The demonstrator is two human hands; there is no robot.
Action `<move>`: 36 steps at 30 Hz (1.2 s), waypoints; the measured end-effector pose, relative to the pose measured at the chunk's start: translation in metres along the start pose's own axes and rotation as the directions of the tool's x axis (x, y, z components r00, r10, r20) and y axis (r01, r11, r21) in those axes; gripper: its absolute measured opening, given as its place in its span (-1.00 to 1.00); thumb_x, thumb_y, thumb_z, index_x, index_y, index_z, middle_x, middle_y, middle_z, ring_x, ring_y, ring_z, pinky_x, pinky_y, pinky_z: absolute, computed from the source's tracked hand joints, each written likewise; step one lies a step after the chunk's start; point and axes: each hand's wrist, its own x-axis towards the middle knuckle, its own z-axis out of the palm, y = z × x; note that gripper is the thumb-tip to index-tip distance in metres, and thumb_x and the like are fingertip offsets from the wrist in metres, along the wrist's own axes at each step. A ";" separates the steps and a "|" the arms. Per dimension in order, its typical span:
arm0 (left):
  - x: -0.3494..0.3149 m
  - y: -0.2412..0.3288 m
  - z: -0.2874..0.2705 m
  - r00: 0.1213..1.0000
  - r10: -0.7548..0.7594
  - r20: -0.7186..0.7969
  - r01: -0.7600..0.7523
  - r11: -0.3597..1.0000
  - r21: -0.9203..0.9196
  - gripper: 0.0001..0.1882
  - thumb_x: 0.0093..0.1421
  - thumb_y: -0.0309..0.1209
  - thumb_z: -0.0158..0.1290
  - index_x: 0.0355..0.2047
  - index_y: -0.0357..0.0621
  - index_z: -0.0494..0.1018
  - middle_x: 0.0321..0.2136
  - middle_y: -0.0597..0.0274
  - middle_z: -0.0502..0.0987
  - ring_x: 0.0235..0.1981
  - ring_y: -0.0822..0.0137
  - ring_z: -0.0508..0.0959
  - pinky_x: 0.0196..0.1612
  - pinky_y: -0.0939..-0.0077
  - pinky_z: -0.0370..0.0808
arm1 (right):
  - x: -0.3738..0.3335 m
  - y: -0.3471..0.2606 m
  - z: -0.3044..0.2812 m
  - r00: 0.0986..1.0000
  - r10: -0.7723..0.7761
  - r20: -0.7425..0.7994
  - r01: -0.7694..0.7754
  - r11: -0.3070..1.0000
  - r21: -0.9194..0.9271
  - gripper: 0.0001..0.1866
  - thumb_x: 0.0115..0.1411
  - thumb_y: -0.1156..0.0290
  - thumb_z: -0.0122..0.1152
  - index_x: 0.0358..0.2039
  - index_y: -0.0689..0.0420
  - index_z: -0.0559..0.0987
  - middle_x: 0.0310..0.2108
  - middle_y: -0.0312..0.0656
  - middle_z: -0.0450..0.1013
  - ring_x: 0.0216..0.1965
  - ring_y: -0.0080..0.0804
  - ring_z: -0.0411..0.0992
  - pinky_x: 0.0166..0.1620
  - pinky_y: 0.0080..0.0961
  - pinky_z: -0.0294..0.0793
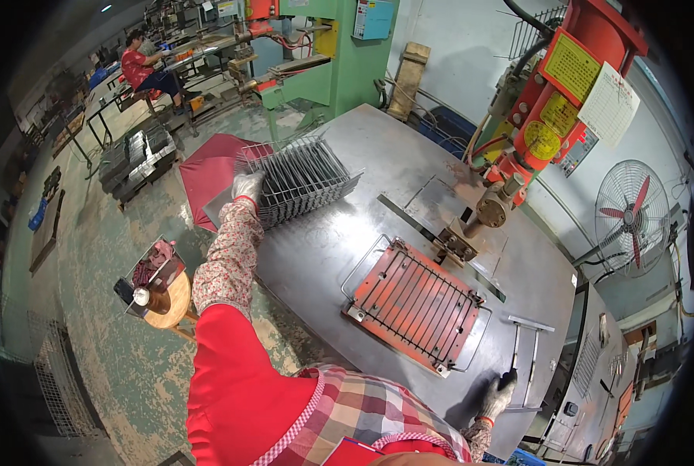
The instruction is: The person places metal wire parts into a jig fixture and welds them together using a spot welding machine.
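Note:
My left hand (247,188), in a pale glove, reaches out to the near left corner of a stack of wire racks (304,179) at the table's far left edge. Its fingers look closed on the top rack's edge. Low on the right, my gloved right hand (494,398) is by the table's front, its fingers curled around something dark that I cannot make out. Right beside it lies a light metal frame (535,349) of thin bars. Between my hands, an orange-red jig plate (413,303) carries a row of parallel wires with a looped wire frame around them.
A red and yellow welding machine (529,132) reaches over the steel table (308,264), its head (471,225) just beyond the jig. To the right stands a fan (633,217). A wooden stool (174,299) holding a box is at left. A person in red (137,68) sits far back.

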 end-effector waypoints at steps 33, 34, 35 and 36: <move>-0.024 0.025 -0.017 0.912 0.228 0.342 -0.409 0.431 0.804 -0.53 0.18 -0.06 -0.13 -0.19 -0.21 0.50 -0.28 -0.17 0.53 -0.17 -0.07 0.52 -0.09 0.08 0.43 | -0.004 -0.011 0.002 0.996 0.011 0.083 0.016 0.948 -0.318 -0.43 0.09 0.40 0.14 0.15 0.14 0.31 0.07 0.01 0.35 0.10 -0.08 0.31 0.13 -0.27 0.29; -0.050 0.047 -0.002 0.849 0.372 0.374 -0.511 0.403 0.759 -0.58 0.22 -0.10 -0.15 -0.18 -0.14 0.50 -0.29 -0.07 0.54 -0.20 -0.02 0.53 -0.10 0.09 0.44 | -0.008 -0.014 -0.003 0.997 0.046 0.070 -0.021 0.944 -0.329 -0.43 0.09 0.40 0.14 0.15 0.14 0.31 0.07 0.01 0.35 0.10 -0.08 0.31 0.13 -0.27 0.29; -0.070 0.056 0.015 0.776 0.482 0.407 -0.623 0.481 0.618 -0.60 0.21 -0.10 -0.13 -0.21 -0.14 0.51 -0.32 -0.06 0.53 -0.22 -0.03 0.52 -0.11 0.10 0.44 | -0.006 -0.020 -0.008 0.984 0.106 0.146 -0.061 0.956 -0.287 -0.41 0.10 0.40 0.14 0.17 0.15 0.28 0.10 0.03 0.32 0.13 -0.11 0.29 0.16 -0.29 0.27; -0.090 0.061 0.032 0.694 0.585 0.421 -0.719 0.531 0.448 -0.61 0.21 -0.10 -0.11 -0.23 -0.14 0.51 -0.35 -0.05 0.52 -0.24 -0.04 0.51 -0.13 0.10 0.44 | -0.005 -0.023 -0.013 0.961 0.170 0.218 -0.114 0.962 -0.247 -0.39 0.11 0.41 0.14 0.19 0.17 0.25 0.13 0.06 0.29 0.16 -0.14 0.27 0.18 -0.32 0.25</move>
